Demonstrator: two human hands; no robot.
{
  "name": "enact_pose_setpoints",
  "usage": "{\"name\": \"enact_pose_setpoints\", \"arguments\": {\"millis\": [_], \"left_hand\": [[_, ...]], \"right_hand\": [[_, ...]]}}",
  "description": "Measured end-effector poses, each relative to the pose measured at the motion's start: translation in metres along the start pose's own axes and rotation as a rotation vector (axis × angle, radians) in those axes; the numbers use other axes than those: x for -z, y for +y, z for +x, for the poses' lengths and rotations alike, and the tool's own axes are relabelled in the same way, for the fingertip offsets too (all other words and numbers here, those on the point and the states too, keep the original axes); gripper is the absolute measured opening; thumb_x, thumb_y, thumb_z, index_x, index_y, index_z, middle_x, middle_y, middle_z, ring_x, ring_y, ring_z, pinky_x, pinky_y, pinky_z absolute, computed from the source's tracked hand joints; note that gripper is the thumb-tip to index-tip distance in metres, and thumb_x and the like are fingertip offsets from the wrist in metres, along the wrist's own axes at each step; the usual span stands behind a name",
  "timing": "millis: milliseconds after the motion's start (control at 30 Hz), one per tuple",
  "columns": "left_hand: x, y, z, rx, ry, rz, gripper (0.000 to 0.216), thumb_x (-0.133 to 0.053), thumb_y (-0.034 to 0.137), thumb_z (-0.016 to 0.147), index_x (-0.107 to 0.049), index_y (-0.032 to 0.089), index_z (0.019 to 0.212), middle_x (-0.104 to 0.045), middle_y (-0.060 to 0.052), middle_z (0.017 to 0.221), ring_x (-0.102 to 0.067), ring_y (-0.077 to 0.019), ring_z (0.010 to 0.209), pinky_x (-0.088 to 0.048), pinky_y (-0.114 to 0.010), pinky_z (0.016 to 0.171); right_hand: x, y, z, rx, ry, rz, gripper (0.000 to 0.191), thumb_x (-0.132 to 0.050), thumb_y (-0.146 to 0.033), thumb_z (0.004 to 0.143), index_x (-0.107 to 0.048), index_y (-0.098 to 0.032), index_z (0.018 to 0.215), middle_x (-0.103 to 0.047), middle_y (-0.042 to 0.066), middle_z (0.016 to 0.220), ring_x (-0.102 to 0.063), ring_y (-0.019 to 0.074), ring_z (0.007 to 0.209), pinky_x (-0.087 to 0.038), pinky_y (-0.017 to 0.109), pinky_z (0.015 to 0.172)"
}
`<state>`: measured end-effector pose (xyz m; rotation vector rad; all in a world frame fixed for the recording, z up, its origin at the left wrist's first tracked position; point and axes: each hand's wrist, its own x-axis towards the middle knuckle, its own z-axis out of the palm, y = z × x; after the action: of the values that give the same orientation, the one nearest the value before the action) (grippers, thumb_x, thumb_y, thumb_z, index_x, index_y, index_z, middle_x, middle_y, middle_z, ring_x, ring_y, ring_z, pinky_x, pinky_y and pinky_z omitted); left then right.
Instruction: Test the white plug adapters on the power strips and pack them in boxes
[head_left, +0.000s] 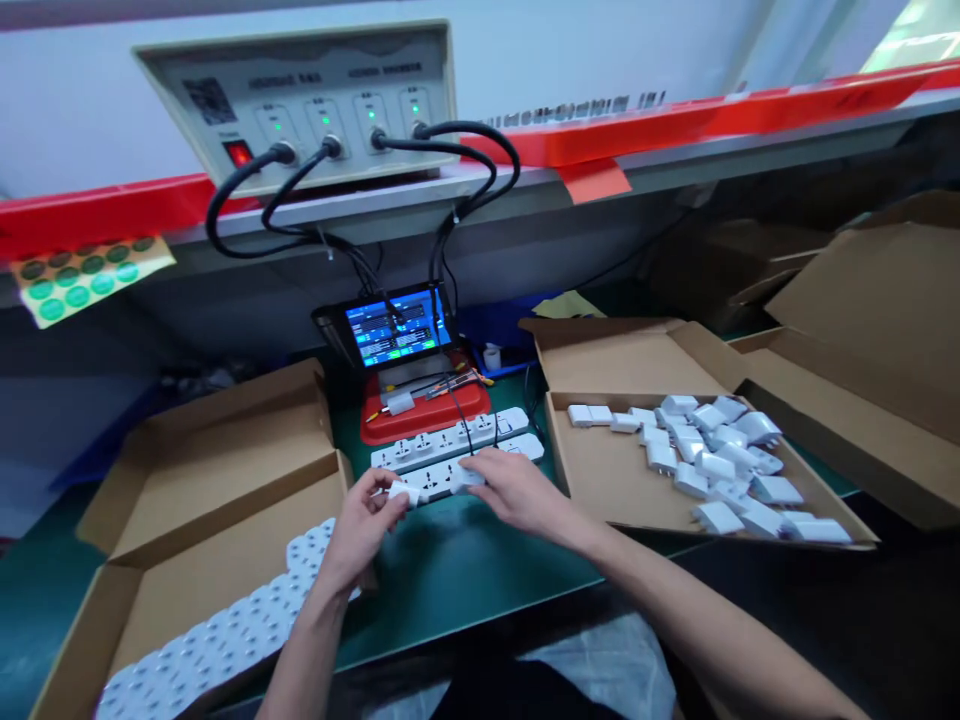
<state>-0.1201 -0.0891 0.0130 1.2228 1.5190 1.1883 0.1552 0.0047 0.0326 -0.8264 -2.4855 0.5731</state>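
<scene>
**Charger check: mid-batch, plenty left on the right**

Landmark is the near power strip [450,478], the front one of two white strips lying side by side on the green mat [465,570].

- Left hand [360,525] is at the strip's left end, fingers pinched shut on a small white charger [405,493]. The charger is touching or just off the strip's left end; I can't tell if it's plugged in.
- Right hand [517,490] lies on the strip's right half, fingers curled down over a white piece there [471,477]. Can't tell whether they grip it or just press on it.
- Right of the strip: open carton [600,480] with a loose heap of white chargers [712,460], well apart from the hands.
- Left of the strip: open carton [187,520] holding a white dimpled tray [225,630] along its near side. I can't tell whether any slots are filled.
- Behind the strip: red tray [427,415] with a lit screen [397,328], and above it the tester box [300,100] showing green lamps.

My read: one unit in hand, most of the batch unhandled.
</scene>
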Motion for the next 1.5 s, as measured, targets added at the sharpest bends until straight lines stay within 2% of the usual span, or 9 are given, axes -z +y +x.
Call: {"name": "enact_pose_setpoints", "arguments": {"millis": [200, 367, 533, 700, 833, 967, 1233, 1367, 1500], "left_hand": [[0.036, -0.018, 0.015, -0.164, 0.136, 0.709, 0.024, -0.072, 0.043, 0.090, -0.067, 0.023, 0.102, -0.067, 0.001, 0.071, -0.063, -0.0194, 0.067, -0.042, -0.028, 0.064], [0.032, -0.024, 0.030, -0.243, 0.018, 0.856, 0.029, -0.063, 0.024, 0.094, -0.070, 0.021, 0.122, -0.077, -0.011, 0.119, -0.071, -0.0283, 0.110, -0.050, -0.036, 0.094], [0.021, -0.023, 0.036, -0.197, -0.083, 0.942, 0.028, -0.062, 0.020, 0.095, -0.071, 0.021, 0.122, -0.076, -0.012, 0.120, -0.070, -0.0294, 0.113, -0.049, -0.036, 0.096], [0.017, -0.025, 0.033, -0.193, -0.094, 0.989, 0.030, -0.061, 0.018, 0.095, -0.072, 0.022, 0.122, -0.075, -0.012, 0.119, -0.069, -0.0304, 0.108, -0.049, -0.037, 0.090], [0.016, -0.017, 0.033, -0.287, -0.084, 1.003, 0.028, -0.069, 0.028, 0.094, -0.073, 0.023, 0.121, -0.073, -0.012, 0.119, -0.065, -0.0323, 0.112, -0.047, -0.040, 0.096], [-0.021, 0.002, 0.042, -0.421, -0.008, 0.923, 0.030, -0.066, 0.034, 0.097, -0.072, 0.020, 0.122, -0.071, -0.013, 0.117, -0.062, -0.0320, 0.113, -0.047, -0.042, 0.099], [-0.109, 0.016, 0.073, -0.394, -0.097, 0.816, 0.009, -0.064, 0.019, 0.094, -0.072, 0.018, 0.090, -0.070, -0.009, 0.092, -0.065, -0.0238, 0.090, -0.046, -0.034, 0.083], [-0.091, 0.022, 0.067, -0.439, -0.034, 0.660, 0.013, -0.059, 0.021, 0.096, -0.071, 0.020, 0.092, -0.072, -0.008, 0.094, -0.065, -0.0228, 0.091, -0.046, -0.034, 0.085], [-0.039, 0.021, 0.054, -0.357, 0.013, 0.536, 0.022, -0.056, 0.031, 0.098, -0.073, 0.021, 0.090, -0.076, -0.007, 0.096, -0.067, -0.0224, 0.090, -0.047, -0.033, 0.084]], "right_hand": [[-0.046, -0.025, 0.060, 0.009, -0.248, -0.332, 0.023, -0.052, -0.024, 0.104, -0.064, -0.018, 0.122, -0.071, 0.014, 0.113, -0.071, 0.0261, 0.093, -0.052, 0.033, 0.081], [-0.062, -0.026, 0.077, 0.013, -0.347, -0.424, 0.028, -0.051, -0.011, 0.096, -0.065, -0.017, 0.120, -0.070, 0.014, 0.115, -0.072, 0.0272, 0.094, -0.052, 0.034, 0.083], [-0.069, -0.026, 0.082, 0.019, -0.370, -0.406, 0.030, -0.053, -0.010, 0.094, -0.066, -0.017, 0.119, -0.071, 0.014, 0.113, -0.072, 0.0270, 0.093, -0.051, 0.034, 0.082], [-0.044, -0.019, 0.063, 0.039, -0.188, -0.288, 0.028, -0.056, -0.022, 0.101, -0.065, -0.020, 0.128, -0.071, 0.013, 0.115, -0.070, 0.0256, 0.091, -0.048, 0.032, 0.078], [0.006, 0.011, 0.033, -0.039, -0.024, -0.214, 0.023, -0.054, -0.031, 0.106, -0.071, -0.019, 0.094, -0.072, 0.010, 0.094, -0.067, 0.0236, 0.088, -0.044, 0.031, 0.078], [0.032, 0.047, 0.015, -0.168, -0.022, -0.251, 0.023, -0.066, -0.031, 0.099, -0.069, -0.019, 0.080, -0.072, 0.009, 0.083, -0.065, 0.0218, 0.077, -0.041, 0.029, 0.071], [0.006, 0.074, 0.023, -0.156, 0.068, 0.105, 0.006, -0.069, -0.016, 0.091, -0.072, -0.017, 0.086, -0.073, 0.003, 0.084, -0.064, 0.0181, 0.079, -0.042, 0.026, 0.072], [0.011, 0.063, 0.026, -0.146, 0.132, 0.218, 0.006, -0.069, -0.020, 0.093, -0.073, -0.017, 0.089, -0.073, 0.002, 0.083, -0.063, 0.0171, 0.075, -0.043, 0.026, 0.070], [-0.004, 0.040, 0.039, -0.106, 0.032, 0.263, 0.005, -0.073, -0.021, 0.092, -0.076, -0.018, 0.089, -0.076, 0.002, 0.083, -0.066, 0.0180, 0.078, -0.044, 0.026, 0.073]]}}
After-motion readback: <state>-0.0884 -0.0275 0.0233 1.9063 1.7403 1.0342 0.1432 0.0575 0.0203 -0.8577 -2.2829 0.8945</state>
